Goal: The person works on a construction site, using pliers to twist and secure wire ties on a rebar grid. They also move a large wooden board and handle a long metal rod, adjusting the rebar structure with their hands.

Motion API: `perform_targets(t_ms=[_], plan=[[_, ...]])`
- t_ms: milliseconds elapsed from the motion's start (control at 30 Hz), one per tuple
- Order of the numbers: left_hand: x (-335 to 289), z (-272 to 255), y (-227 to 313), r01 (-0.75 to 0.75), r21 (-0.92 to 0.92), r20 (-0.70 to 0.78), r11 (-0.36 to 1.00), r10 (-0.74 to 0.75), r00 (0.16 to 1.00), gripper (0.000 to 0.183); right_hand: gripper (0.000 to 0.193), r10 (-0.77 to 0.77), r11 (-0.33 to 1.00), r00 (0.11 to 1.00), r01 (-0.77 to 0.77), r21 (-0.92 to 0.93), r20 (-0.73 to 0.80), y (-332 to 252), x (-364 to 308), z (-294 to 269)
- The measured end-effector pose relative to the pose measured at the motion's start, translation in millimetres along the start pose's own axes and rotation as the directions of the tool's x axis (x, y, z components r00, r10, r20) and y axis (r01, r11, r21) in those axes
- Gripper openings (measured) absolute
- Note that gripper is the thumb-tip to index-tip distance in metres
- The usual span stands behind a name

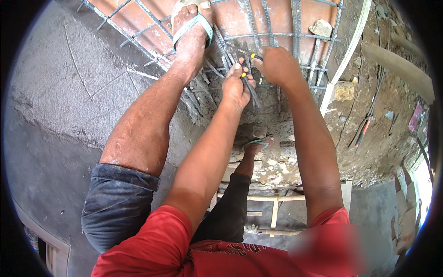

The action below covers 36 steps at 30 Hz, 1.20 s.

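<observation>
My left hand [236, 87] is closed around one black-and-yellow handle of a pair of pliers [244, 77]. My right hand [278, 67] grips the other handle, a little higher and to the right, so the handles are spread apart. The pliers' metal end points up and left among the steel reinforcing bars [254, 27]; whether the jaws touch a bar or wire is too small to tell. Ridged bars run up and across in a grid over reddish panels [281, 21], right in front of both hands.
My sandalled foot [191, 25] stands on the bar grid at the upper left; my other foot [258, 144] is lower, on rubble. A stone [321, 28] lies on the bars. Rough grey concrete [60, 69] spreads left. A red-handled tool [363, 132] and loose wires lie right. Wooden rungs [277, 198] show below.
</observation>
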<state>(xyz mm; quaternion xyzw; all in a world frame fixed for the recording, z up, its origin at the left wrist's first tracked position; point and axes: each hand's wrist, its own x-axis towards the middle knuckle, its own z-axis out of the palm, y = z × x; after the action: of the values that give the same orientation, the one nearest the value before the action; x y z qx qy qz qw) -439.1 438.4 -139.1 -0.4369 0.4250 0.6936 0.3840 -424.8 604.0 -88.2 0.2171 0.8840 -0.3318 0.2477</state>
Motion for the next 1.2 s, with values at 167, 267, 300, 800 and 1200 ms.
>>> perform_targets(t_ms=[167,267,300,800,1200], plan=[[2,-2,2,-0.005,0.000,-0.023,1.000,0.005,1.000,0.026,0.037,-0.025,0.997,0.998,0.029,-0.070,0.056,-1,11,-5],[3,3,7,0.033,-0.015,-0.011,0.999,-0.033,0.999,0.025,0.039,0.021,0.999,0.993,-0.026,0.040,0.113,10,14,-2],[6,7,8,0.051,-0.040,-0.034,0.998,-0.052,0.998,0.025,0.041,0.042,0.994,0.989,-0.055,0.092,0.142,14,14,0],[-5,45,24,0.047,0.264,-0.127,0.963,-0.014,0.992,0.022,0.054,0.005,0.882,0.988,-0.077,-0.465,-0.155,-4,-12,52],[20,-4,54,-0.053,0.528,0.156,0.847,-0.036,0.987,0.050,0.040,0.120,0.763,0.954,-0.266,0.590,0.275,-16,-32,108]])
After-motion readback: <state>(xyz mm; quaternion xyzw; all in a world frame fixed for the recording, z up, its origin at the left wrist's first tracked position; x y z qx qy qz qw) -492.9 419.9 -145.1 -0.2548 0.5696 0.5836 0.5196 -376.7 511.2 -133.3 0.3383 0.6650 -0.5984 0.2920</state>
